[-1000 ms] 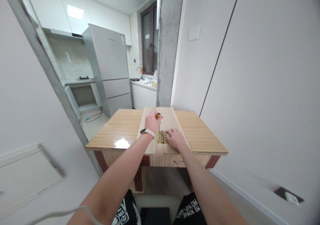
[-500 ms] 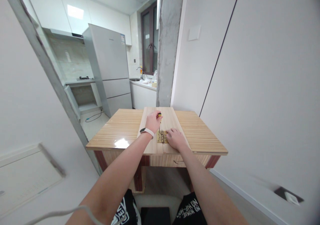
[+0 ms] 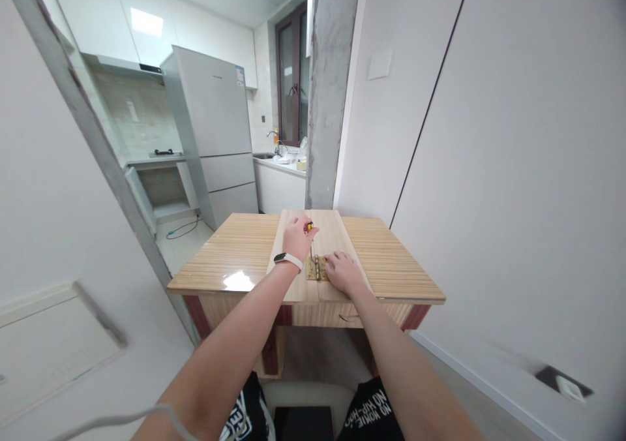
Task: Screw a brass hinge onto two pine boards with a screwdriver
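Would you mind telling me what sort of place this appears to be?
It looks like a home, probably a room opening onto a kitchen: past the wooden table are a tall refrigerator, a sink and white wall cabinets.

Black garment (image 3: 372,411): "NO HOMIE", "NO HIP-HO…" (fridge logo (image 3: 220,76) illegible)

The left hand (image 3: 298,237) hides part of the screwdriver (image 3: 310,227). The right hand (image 3: 343,273) covers some of the hinge (image 3: 317,269). The fridge sticker (image 3: 240,77) is too tiny to read.
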The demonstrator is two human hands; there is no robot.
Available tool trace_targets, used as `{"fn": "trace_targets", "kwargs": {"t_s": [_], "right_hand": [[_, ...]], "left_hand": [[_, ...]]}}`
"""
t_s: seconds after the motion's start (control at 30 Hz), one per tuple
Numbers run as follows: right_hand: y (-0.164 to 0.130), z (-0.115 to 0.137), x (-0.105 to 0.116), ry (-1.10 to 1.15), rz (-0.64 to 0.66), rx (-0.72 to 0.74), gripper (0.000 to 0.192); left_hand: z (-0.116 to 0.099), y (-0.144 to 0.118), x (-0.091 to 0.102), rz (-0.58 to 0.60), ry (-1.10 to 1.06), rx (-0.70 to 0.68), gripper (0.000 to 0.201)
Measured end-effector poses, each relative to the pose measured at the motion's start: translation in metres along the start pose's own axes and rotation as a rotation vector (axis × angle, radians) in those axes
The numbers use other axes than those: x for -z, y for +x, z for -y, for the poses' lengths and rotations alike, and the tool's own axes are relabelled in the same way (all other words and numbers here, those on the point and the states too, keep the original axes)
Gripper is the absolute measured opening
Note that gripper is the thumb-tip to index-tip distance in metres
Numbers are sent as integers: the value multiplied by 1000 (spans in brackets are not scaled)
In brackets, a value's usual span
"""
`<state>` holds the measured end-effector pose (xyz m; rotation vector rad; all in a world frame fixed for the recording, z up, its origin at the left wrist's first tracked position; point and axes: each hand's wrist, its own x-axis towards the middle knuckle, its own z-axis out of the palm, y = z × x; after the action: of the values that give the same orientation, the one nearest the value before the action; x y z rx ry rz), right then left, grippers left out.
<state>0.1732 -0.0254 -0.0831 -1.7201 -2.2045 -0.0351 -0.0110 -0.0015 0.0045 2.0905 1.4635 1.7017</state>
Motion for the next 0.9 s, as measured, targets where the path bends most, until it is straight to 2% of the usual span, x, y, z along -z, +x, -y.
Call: {"fn": "trace_targets", "kwargs": {"t_s": [0.3,0.9], "right_hand": [[0,-2,-2,8,-3,-4,40],[0,-4,-5,14,-10,3,39]], "left_hand": [[2,-2,-3,-27,3,127,19],[4,1,-6,19,-10,56,9]]}}
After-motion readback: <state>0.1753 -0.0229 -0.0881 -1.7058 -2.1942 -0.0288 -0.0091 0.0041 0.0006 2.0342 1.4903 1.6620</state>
